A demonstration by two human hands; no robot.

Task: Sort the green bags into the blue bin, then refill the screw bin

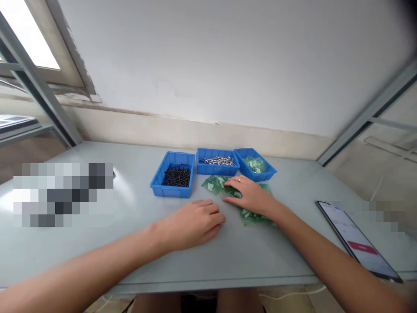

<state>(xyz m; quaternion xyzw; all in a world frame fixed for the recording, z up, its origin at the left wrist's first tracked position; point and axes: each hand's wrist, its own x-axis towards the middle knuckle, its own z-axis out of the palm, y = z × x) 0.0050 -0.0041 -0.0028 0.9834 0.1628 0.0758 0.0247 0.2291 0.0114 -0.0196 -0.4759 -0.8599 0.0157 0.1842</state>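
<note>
My left hand (200, 221) rests on the grey table with its fingers curled down and together; whatever may be under them is hidden. My right hand (249, 195) reaches over several green plastic bags, its thumb and fingers apart. One green bag (211, 185) lies flat by its fingertips, and another green bag (250, 217) shows beneath the palm and wrist. White pieces show through the plastic. Just beyond my left hand stands a blue bin (171, 191) of black screws (177, 176).
Against the wall, a second blue bin (215, 169) holds silver screws or pins (220, 161). A third blue bin (262, 176) contains a green bag (255, 164). A phone (358, 243) lies lit at the right. The table's left side has a blurred-out patch (65, 195). Metal posts frame both sides.
</note>
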